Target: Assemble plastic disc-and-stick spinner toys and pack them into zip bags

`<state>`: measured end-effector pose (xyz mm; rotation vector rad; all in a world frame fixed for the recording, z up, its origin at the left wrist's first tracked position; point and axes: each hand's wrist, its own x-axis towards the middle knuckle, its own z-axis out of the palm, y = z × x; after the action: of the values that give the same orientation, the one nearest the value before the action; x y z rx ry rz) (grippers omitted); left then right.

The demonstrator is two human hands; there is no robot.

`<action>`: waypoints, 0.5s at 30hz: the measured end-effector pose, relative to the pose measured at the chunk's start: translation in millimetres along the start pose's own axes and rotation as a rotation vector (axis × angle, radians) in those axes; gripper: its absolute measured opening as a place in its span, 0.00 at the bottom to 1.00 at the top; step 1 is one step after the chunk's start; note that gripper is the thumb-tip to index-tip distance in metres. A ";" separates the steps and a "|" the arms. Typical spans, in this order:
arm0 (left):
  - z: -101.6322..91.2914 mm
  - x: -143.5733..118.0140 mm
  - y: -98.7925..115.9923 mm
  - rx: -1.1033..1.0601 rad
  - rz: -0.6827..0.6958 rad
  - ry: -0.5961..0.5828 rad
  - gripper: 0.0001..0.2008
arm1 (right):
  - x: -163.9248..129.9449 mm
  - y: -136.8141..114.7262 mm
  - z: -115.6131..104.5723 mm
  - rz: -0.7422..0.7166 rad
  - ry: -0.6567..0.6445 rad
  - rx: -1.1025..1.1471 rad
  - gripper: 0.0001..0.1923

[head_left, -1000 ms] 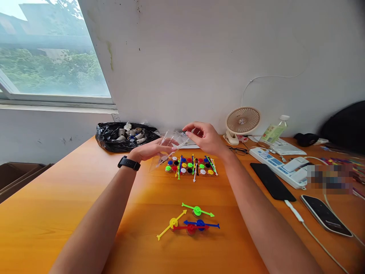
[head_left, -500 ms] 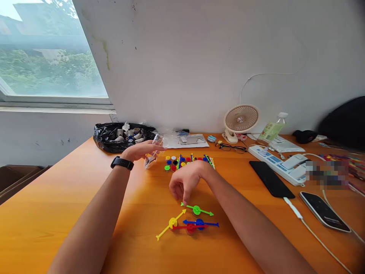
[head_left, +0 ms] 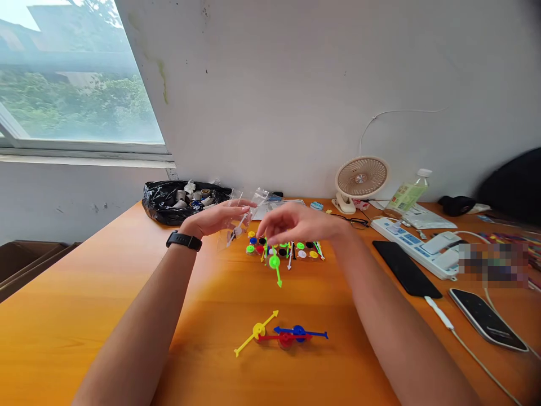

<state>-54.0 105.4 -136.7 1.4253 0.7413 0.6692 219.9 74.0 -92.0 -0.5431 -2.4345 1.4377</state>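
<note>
My left hand (head_left: 211,219) grips a clear plastic bag (head_left: 224,239) by its upper part; a white arrow spinner (head_left: 237,231) and something dark show through the film. Close to the bag, my right hand (head_left: 302,223) pinches a green arrow spinner (head_left: 274,263), which hangs in the air with its point downward. Nearer to me on the table lie a yellow arrow spinner (head_left: 258,331), a red one (head_left: 285,339) and a blue one (head_left: 300,331), the red overlapping the blue. Behind my right hand, rows of small coloured spinners (head_left: 301,254) are partly hidden.
At the back left, a black plastic bag (head_left: 158,203) holds grey rolls. Toward the right stand a clip fan (head_left: 361,177) and a bottle (head_left: 408,194). A power strip (head_left: 406,242), a black phone (head_left: 406,269) and a white-edged device (head_left: 488,320) with cables lie along the right side.
My right hand has picked up the green spinner from the near group and carried it up and away from me toward the clear bag. The bag's top has shifted right.
</note>
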 end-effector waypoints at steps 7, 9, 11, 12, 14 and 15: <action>18.1 5.1 5.2 0.025 0.053 -0.178 0.26 | -26.0 -27.1 -27.6 -0.420 1.147 -0.110 0.11; 26.9 7.9 7.1 0.038 0.075 -0.239 0.27 | -23.7 -25.3 -28.3 -0.414 1.226 -0.223 0.11; 35.5 10.0 9.2 0.055 0.094 -0.279 0.27 | -20.3 -23.4 -26.2 -0.380 1.209 -0.319 0.11; 39.3 10.5 10.2 0.069 0.097 -0.288 0.27 | -18.6 -22.9 -24.4 -0.357 1.175 -0.361 0.11; 45.2 10.6 12.1 0.095 0.097 -0.280 0.26 | -15.8 -22.9 -20.2 -0.309 1.073 -0.429 0.11; 47.0 10.3 13.0 0.101 0.095 -0.268 0.26 | -15.0 -23.2 -18.0 -0.284 1.013 -0.454 0.12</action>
<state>-10.2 85.1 -124.1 1.6135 0.5053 0.5052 236.3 71.3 -63.5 -0.7375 -1.8395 0.3060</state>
